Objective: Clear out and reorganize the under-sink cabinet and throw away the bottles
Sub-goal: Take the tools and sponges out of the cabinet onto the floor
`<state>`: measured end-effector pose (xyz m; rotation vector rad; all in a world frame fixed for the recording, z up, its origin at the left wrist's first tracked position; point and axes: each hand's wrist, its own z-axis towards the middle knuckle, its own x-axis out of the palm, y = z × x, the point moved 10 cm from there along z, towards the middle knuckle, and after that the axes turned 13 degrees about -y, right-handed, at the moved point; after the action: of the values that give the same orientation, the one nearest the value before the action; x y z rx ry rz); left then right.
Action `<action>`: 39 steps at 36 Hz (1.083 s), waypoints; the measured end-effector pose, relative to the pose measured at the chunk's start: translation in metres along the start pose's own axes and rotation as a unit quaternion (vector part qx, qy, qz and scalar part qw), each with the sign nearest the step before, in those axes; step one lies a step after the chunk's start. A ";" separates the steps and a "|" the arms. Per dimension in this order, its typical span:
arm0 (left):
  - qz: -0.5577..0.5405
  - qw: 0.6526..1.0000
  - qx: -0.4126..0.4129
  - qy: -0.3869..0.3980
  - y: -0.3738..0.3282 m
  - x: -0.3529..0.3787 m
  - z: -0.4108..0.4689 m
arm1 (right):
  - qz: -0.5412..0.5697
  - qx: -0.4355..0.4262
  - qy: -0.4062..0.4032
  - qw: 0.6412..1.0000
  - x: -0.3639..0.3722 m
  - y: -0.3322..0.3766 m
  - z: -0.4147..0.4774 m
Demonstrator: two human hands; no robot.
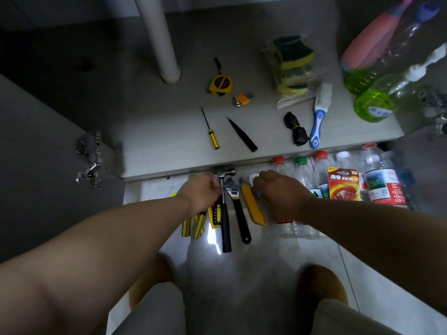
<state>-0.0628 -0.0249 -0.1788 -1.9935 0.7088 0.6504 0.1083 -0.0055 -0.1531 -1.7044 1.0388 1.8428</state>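
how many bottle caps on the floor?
5, left to right by the cabinet edge: red cap, green cap, second red cap, white cap, third red cap. More possibly hidden.

Reads "南孚" with a large "5" on the red battery pack [343, 187] at three o'clock. Too blurred to read: spray bottle [373, 106] label at two o'clock, water bottle [384, 187] label at three.

White drain pipe [157, 37] upright, rear left. Metal hinge [90, 160] far left; second hinge [435, 112] far right, blurred. Glossy tiled floor [242, 274]. Brown footwear [321, 281], probably slippers, low in frame.
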 end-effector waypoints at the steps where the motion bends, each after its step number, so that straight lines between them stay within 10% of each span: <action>1: -0.002 1.000 0.023 -0.021 -0.007 -0.007 0.001 | 0.007 -0.006 -0.020 1.000 -0.008 0.004 0.000; 12: -0.109 0.956 0.005 -0.272 -0.041 -0.088 0.052 | 0.098 0.184 -0.206 0.956 -0.078 -0.030 0.058; 25: 0.057 0.981 0.072 -0.172 -0.064 -0.070 0.065 | 0.062 0.286 -0.119 0.949 -0.045 -0.037 0.088; 32: 0.064 0.961 0.202 -0.177 -0.055 -0.058 0.017 | 0.156 0.178 -0.162 0.958 -0.045 -0.006 0.036; 39: 0.116 0.958 0.246 -0.092 -0.024 -0.026 -0.010 | 0.170 0.211 0.044 0.962 0.033 0.002 -0.015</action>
<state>-0.0632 -0.0170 -0.1430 -1.3866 0.8977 0.7058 0.1117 -0.0239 -0.1843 -1.4254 1.7113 1.5844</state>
